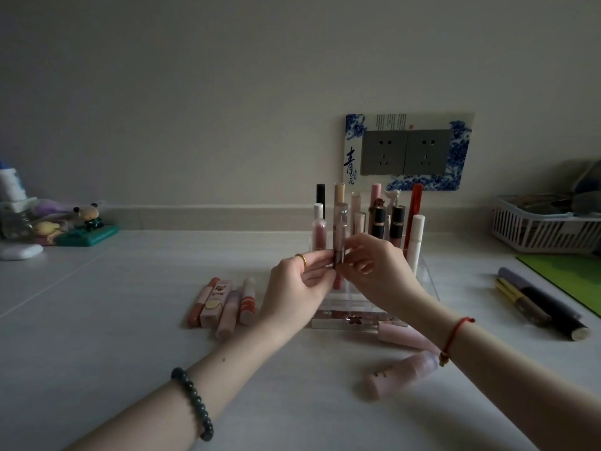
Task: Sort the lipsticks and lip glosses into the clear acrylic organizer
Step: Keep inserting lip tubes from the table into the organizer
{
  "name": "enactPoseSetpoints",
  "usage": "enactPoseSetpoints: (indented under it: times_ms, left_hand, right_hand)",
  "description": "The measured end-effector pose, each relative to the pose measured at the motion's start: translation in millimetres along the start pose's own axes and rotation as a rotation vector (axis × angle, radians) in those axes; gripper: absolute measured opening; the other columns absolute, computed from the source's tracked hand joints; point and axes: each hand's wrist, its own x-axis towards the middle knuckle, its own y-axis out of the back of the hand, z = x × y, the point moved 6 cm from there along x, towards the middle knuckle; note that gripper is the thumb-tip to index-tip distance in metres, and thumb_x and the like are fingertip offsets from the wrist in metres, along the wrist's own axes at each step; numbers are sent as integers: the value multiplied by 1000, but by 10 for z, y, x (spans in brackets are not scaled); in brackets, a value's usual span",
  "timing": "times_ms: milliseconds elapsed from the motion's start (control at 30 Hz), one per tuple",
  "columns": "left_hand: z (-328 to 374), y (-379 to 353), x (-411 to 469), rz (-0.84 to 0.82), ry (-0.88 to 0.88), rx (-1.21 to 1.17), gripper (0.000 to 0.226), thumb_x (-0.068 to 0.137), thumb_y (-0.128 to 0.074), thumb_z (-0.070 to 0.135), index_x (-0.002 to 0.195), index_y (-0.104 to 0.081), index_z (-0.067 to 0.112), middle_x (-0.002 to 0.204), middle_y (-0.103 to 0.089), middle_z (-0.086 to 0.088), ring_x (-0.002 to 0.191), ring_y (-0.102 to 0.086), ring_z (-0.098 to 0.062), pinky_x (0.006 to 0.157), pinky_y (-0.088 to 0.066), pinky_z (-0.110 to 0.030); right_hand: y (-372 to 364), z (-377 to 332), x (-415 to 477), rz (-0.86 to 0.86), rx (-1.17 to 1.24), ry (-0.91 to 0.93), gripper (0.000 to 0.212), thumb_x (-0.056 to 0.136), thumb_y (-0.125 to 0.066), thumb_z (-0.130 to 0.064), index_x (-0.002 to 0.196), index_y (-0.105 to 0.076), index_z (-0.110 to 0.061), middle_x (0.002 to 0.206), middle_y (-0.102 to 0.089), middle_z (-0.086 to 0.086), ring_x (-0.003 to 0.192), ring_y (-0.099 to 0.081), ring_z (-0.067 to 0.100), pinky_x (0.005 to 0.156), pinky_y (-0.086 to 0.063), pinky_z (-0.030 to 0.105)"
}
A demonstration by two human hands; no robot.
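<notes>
A clear acrylic organizer (426,281) stands mid-table with several lipsticks and glosses upright in it. Both hands meet just in front of it. My left hand (297,288) and my right hand (374,271) pinch one clear-capped lip gloss tube (340,232) between their fingertips, holding it upright. Several pink tubes (224,304) lie in a row to the left of the organizer. A flat clear-cased lipstick (348,320) lies at the organizer's front edge. Two more pink tubes (401,372) lie under my right forearm.
Dark and purple pens (540,304) lie at the right beside a green mat (572,278). A white basket (546,229) stands back right. Small toys (81,226) and a white case (21,251) sit at the back left. A wall socket (406,151) is behind the organizer.
</notes>
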Motion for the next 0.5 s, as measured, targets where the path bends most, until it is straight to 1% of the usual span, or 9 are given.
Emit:
enactPoseSetpoints:
  times_ms: [133,300,500]
  left_hand:
    - [-18,-7,-20,-6,13,-6,33,80,-62,-1,112,-61,7,97,-65,6,81,-63,8,77,-47,-8]
    - [-42,-19,-45,-9,26,14,34,80,-62,-1,112,-61,6,97,-64,7,78,-62,12,72,-46,-5]
    - [-27,-17,-60,-9,36,52,34,80,-62,-1,113,-60,6,97,-64,6,78,-62,10,74,-46,-5]
  right_hand:
    - [-18,1,-8,-4,-39,13,28,76,-68,-10,103,-60,-14,77,-58,-11,64,-51,-9,54,-39,-3]
    - [-49,16,-23,-15,-86,16,32,76,-68,-13,106,-58,-15,80,-59,-10,65,-51,-7,52,-39,1]
    - [-59,22,-27,-19,-105,19,31,75,-69,-15,104,-58,-16,80,-59,-10,64,-51,-5,52,-39,3]
